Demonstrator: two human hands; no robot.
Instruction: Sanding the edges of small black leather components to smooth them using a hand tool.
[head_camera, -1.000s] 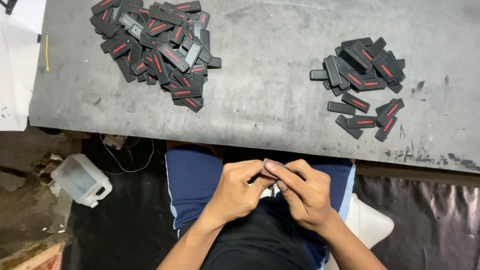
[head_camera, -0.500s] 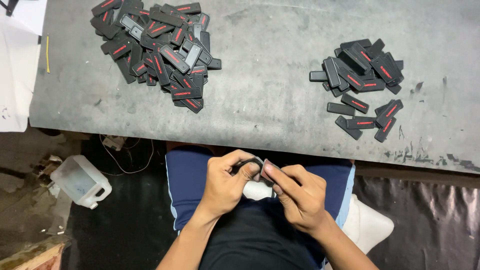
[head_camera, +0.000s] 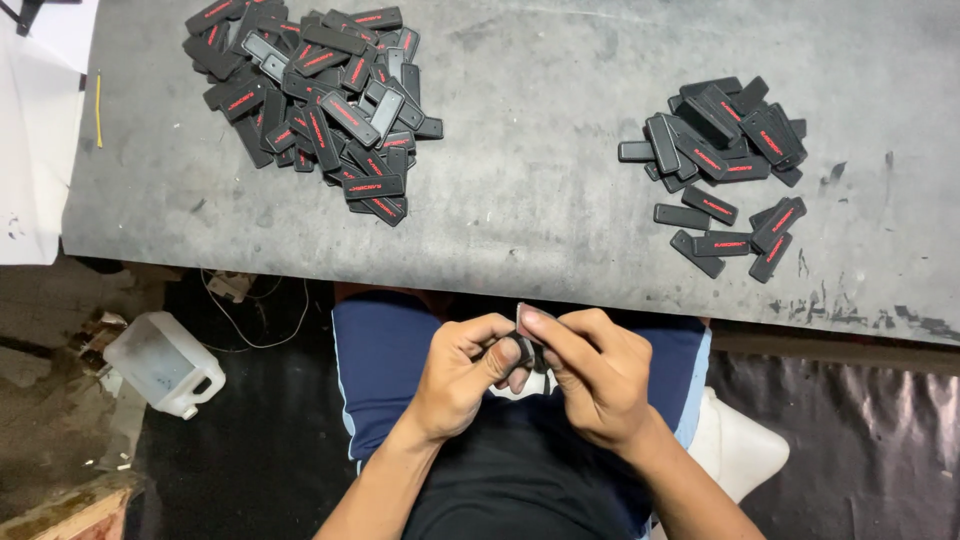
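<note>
My left hand (head_camera: 462, 375) and my right hand (head_camera: 592, 372) meet over my lap, just below the edge of the grey table (head_camera: 540, 170). Both pinch one small black rectangular piece (head_camera: 526, 345), mostly hidden by my fingers. On the table's far left lies a large heap of black flat pieces with red markings (head_camera: 315, 90). A smaller pile of the same pieces (head_camera: 725, 160) lies at the right, with a few spread out at its near side.
A white sheet (head_camera: 35, 130) and a thin yellow stick (head_camera: 98, 108) lie at the table's left end. On the floor to the left stand a clear plastic jug (head_camera: 165, 362) and a loose wire (head_camera: 255, 315). A white seat (head_camera: 735, 450) shows under me.
My hands shifted slightly and my fingers closed more tightly around the small black piece. The piles on the table have not changed.
</note>
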